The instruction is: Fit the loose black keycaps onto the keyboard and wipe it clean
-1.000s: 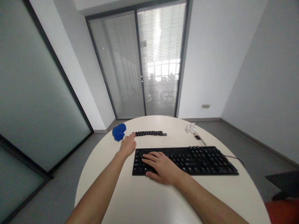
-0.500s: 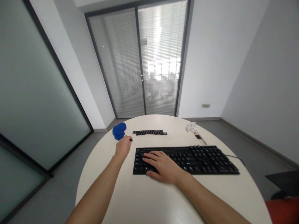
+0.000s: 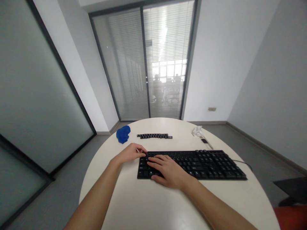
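Observation:
A black keyboard (image 3: 189,174) lies across the white round table. My left hand (image 3: 131,152) is at its far left corner, thumb and fingertips pinched on a small black keycap (image 3: 145,154) that they partly hide. My right hand (image 3: 168,172) lies over the left part of the keyboard with fingers stretched out and spread, covering some keys. Behind the keyboard, loose black keycaps (image 3: 154,136) are lined up in two rows.
A crumpled blue cloth (image 3: 123,134) sits at the table's far left. Toward the far right are a crumpled white tissue (image 3: 197,131) and a brush (image 3: 206,143) with dark bristles. The keyboard's cable (image 3: 243,162) runs off the right edge of the table (image 3: 144,204).
My left hand has moved right and nearer, from beside the blue cloth to the keyboard's far left corner, with the keycap in its fingers. My right hand has stayed in place.

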Demonstrator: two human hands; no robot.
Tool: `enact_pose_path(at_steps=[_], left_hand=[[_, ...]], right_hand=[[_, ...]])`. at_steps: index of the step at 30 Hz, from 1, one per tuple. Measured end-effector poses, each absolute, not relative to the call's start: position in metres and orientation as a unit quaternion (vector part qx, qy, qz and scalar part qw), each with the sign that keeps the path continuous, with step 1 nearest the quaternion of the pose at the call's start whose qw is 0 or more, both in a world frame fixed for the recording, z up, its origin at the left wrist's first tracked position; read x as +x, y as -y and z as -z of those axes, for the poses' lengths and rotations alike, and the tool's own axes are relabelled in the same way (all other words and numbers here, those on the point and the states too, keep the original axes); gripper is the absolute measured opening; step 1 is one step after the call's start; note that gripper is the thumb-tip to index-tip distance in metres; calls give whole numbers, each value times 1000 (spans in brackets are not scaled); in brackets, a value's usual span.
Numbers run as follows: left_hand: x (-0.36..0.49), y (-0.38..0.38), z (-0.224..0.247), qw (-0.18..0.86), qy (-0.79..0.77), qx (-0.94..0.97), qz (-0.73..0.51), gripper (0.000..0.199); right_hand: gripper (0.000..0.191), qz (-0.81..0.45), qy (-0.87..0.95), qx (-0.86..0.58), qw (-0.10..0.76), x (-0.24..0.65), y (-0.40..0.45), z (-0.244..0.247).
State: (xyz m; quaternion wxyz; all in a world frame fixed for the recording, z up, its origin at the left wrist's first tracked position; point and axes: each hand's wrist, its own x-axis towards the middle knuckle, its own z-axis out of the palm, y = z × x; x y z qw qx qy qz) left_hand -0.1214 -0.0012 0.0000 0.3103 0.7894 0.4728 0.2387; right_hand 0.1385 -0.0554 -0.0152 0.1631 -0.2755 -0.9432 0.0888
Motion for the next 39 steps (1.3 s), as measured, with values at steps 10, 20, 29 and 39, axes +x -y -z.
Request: enact_pose_path(at_steps=[10, 20, 29, 39], left_hand=[[-124, 0, 5, 319, -457, 798, -228, 22], [-122, 3, -1, 240, -430, 848, -197, 18], [-115, 7, -4, 248, -423, 848, -200, 21], [-117, -2, 8, 345, -485, 770, -229, 28]], right_hand=[[53, -86, 943, -277, 165, 138, 55, 15], [53, -90, 943, -274, 168, 138, 56, 15], [53, -91, 943, -275, 164, 139, 56, 14], [53, -93, 943, -274, 167, 138, 55, 15]])
